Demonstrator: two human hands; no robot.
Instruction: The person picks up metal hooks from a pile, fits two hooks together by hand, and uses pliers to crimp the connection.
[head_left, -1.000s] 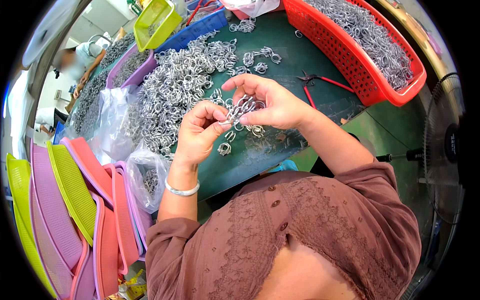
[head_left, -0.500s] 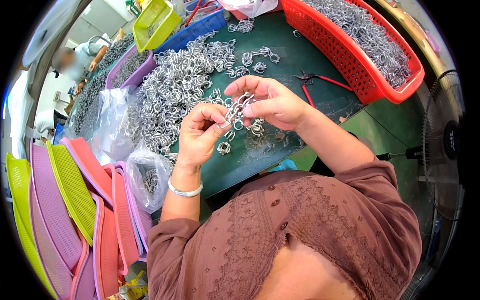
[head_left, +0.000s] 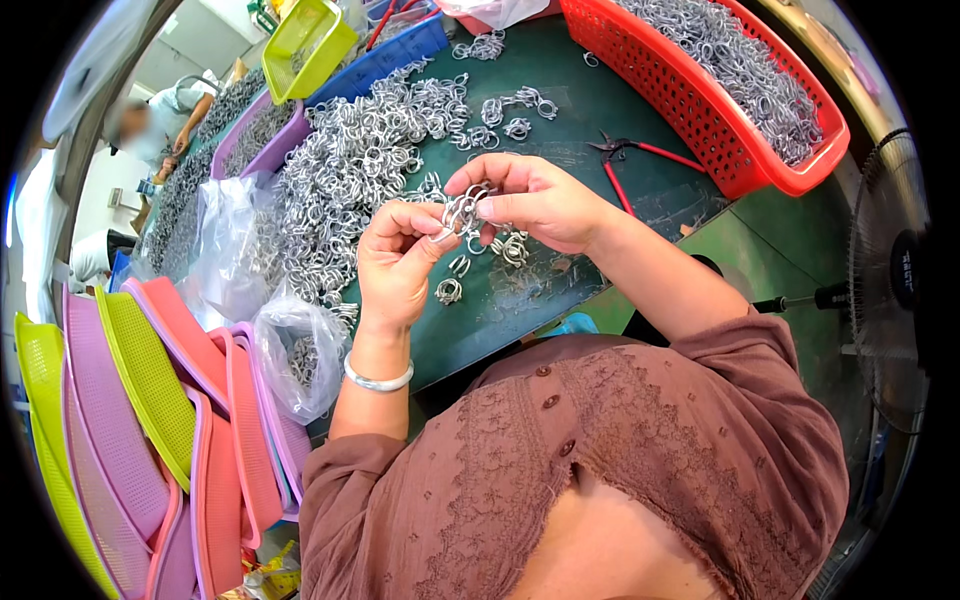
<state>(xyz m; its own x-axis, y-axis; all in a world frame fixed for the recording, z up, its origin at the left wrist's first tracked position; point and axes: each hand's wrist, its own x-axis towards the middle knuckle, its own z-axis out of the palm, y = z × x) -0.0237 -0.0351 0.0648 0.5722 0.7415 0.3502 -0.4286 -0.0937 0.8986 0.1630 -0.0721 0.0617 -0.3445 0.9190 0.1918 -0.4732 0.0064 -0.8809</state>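
Note:
A small cluster of silvery metal rings (head_left: pixel 464 208) is held up between my two hands over the near part of the green table. My left hand (head_left: pixel 398 250), a bangle on its wrist, pinches the cluster's lower left end between thumb and fingers. From the other side, my right hand (head_left: pixel 535 205) grips it with thumb and curled fingers. Just below on the tabletop lie a loose metal ring piece (head_left: pixel 448 291) and a bunch of rings (head_left: pixel 512 250). A big heap of the same grey rings (head_left: pixel 340 180) spreads behind and left of my hands.
Red-handled pliers (head_left: pixel 640 155) lie right of my hands, before a red basket (head_left: pixel 700 100) full of rings. Stacked colored baskets (head_left: pixel 140 400) and a plastic bag (head_left: pixel 297 350) stand at left. A fan (head_left: pixel 888 285) is at far right. Another person (head_left: pixel 165 125) works at far left.
The ring cluster has turned between my fingers and sits more compactly. My right hand has shifted slightly left, closer to my left hand.

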